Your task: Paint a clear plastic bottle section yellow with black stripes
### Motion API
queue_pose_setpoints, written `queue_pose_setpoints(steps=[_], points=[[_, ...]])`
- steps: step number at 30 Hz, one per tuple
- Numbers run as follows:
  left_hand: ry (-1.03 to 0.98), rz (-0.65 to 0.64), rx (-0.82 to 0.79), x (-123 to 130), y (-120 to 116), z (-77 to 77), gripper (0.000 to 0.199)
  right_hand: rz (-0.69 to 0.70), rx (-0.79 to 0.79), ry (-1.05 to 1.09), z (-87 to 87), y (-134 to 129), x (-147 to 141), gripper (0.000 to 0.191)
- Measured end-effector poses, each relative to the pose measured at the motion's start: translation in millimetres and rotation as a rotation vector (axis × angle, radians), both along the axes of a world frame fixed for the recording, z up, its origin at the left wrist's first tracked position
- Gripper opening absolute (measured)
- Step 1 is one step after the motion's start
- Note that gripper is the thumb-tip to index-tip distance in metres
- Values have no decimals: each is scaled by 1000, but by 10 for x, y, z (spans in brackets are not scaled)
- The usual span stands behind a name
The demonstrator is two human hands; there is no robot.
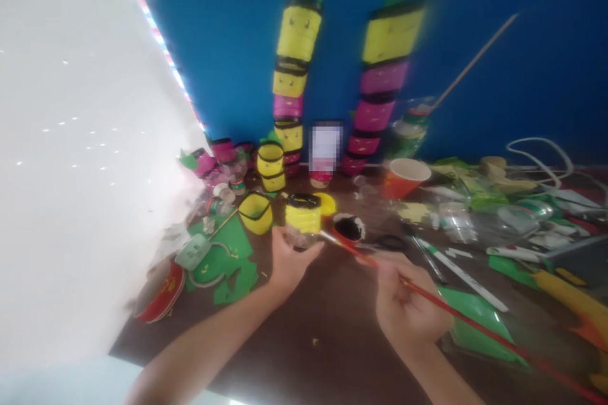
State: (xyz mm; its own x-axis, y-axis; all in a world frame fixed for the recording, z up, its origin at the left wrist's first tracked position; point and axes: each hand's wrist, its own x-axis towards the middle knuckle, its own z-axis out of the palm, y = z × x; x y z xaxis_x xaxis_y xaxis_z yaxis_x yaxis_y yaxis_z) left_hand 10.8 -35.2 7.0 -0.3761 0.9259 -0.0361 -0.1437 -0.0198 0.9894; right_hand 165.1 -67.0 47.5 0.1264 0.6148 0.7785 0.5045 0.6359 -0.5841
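Observation:
My left hand (291, 259) grips a cut plastic bottle piece (303, 216) near its base. Yellow paint covers the upper part of that piece, its rim is black, and the lower part is see-through. In my right hand (408, 297) is a long red-handled paintbrush (370, 259). Its bristle tip touches or lies very close to the bottle piece's right side; blur hides which. Just right of the piece sits a small red cup (348, 231) with dark paint inside. A yellow round lid or dish (325, 204) shows behind the piece.
Stacks of painted yellow and magenta cups (297, 28) rise against the blue wall (223, 31). Green paper (232, 247) and a red tin (161, 291) lie left. An orange paper cup (406, 178), a white marker (465, 275) and a green sheet (482, 326) are right.

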Motion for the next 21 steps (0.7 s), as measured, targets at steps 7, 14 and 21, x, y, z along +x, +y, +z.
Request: queue_pose_setpoints(steps=[7, 14, 21], points=[[53, 12, -8, 2, -15, 16, 51, 110, -9, -13, 33, -17, -79, 14], [25, 13, -15, 4, -22, 38, 54, 35, 9, -9, 22, -16, 2, 14], [32, 18, -1, 10, -18, 23, 52, 124, 25, -61, 14, 8, -8, 13]])
